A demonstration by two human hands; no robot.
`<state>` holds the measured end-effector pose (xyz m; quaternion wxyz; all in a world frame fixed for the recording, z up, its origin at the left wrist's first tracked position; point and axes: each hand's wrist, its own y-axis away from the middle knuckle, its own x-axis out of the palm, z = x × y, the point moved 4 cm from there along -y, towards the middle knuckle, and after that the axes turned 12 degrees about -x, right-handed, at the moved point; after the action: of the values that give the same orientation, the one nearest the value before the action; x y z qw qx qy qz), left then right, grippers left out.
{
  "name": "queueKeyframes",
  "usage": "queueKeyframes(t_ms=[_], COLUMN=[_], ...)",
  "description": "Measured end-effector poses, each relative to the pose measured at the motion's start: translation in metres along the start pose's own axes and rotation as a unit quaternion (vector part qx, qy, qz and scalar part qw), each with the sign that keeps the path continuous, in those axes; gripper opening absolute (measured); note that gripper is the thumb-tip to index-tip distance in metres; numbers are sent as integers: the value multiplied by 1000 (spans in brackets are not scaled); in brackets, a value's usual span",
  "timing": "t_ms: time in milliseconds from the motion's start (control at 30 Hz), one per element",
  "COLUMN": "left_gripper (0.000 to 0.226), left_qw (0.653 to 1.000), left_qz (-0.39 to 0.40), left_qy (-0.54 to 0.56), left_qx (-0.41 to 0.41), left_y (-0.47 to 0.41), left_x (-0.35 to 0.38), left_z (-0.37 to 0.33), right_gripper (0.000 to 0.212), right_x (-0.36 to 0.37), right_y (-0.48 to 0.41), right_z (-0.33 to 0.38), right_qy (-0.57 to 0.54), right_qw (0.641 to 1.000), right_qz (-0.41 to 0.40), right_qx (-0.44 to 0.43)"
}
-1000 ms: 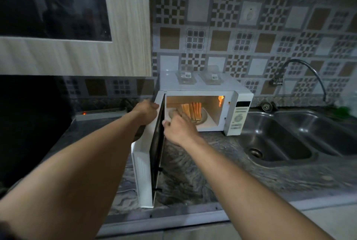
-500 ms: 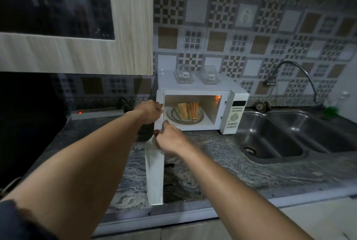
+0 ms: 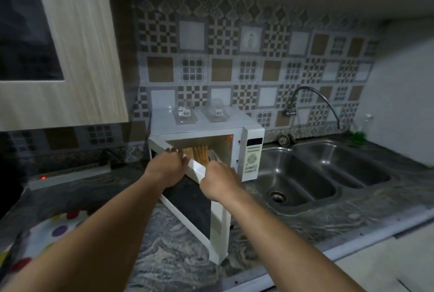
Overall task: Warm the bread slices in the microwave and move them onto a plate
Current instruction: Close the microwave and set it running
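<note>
Microwave point(image 3: 252, 153) on marbled table point(image 3: 305, 228), beside sink point(image 3: 305, 181). Door point(image 3: 219, 228) half-open. Left hand point(image 3: 168, 167): fingers curled over door's top edge. Right hand point(image 3: 219, 182): gripping same edge near its free corner. Bread slices point(image 3: 199, 153) stand upright inside the lit cavity, behind the door.

We see a dim kitchen, lit warmest by an orange glow inside the white box-shaped microwave oven point(image 3: 206, 132). Dull highlights sit on the stainless steel double sink point(image 3: 303, 174); the wide lens bows the edges, and detail is soft.
</note>
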<state>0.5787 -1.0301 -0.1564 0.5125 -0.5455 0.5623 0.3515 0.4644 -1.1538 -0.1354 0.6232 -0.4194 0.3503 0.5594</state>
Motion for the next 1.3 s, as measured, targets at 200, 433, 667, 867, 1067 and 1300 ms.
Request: queueKeyframes(t_ms=[200, 433, 667, 867, 1067, 1300], left_gripper=[46, 67, 89, 75, 69, 63], left_qw=[996, 999, 992, 986, 986, 984], left_qz=[-21, -27, -65, -65, -53, -69], left_qy=[-74, -25, -89, -102, -107, -113], left_qx=[44, -6, -60, -119, -112, -115], left_y=[-25, -59, -92, -120, -143, -154], left_x=[19, 50, 73, 74, 68, 64], left_z=[-33, -57, -74, -87, -85, -94], right_gripper=[59, 66, 65, 62, 85, 52], right_x=[11, 7, 3, -2, -15, -16], right_y=[-40, -98, -159, -197, -221, -242], right_z=[-56, -116, -151, -167, -175, -183], right_qy=[126, 192, 210, 251, 248, 200], right_qw=[986, 971, 965, 952, 957, 962], right_qz=[-48, -91, -78, -55, -62, -74], right_qx=[-95, -108, -138, -166, -140, -171])
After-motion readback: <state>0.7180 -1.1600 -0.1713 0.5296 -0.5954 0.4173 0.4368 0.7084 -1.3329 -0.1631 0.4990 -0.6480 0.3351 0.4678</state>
